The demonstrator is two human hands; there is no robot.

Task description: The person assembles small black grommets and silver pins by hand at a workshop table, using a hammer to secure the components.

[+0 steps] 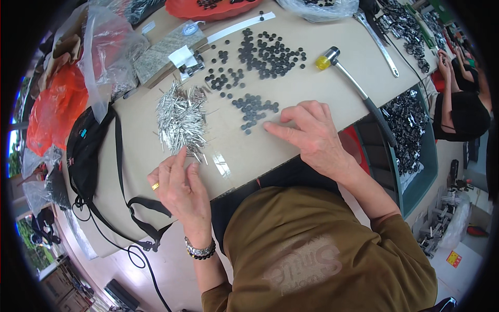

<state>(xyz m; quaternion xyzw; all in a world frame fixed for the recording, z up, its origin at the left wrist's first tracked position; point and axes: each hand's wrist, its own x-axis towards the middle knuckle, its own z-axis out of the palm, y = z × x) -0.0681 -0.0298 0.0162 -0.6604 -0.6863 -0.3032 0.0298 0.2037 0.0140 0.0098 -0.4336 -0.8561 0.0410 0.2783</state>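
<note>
My left hand (pixel 181 191) is at the near end of a heap of thin silvery metal pins (pixel 181 122). Its index finger reaches the lowest pins while the thumb stands apart, and I see nothing held. My right hand (pixel 312 136) hovers palm down beside a patch of small grey round discs (pixel 253 111). Its index finger stretches toward the nearest discs, and the other fingers are loosely bent. The fingertip looks dark; whether a disc sticks to it is too small to tell. Beyond lie many black round discs (pixel 267 54), scattered in loose groups.
A hammer (pixel 358 83) with a yellow face lies to the right, near a wrench (pixel 382 47). A stone-like block (pixel 166 54), a black bag with straps (pixel 88 156) and plastic bags (pixel 112 57) crowd the left. A green bin of dark metal parts (pixel 405 130) stands right of the table.
</note>
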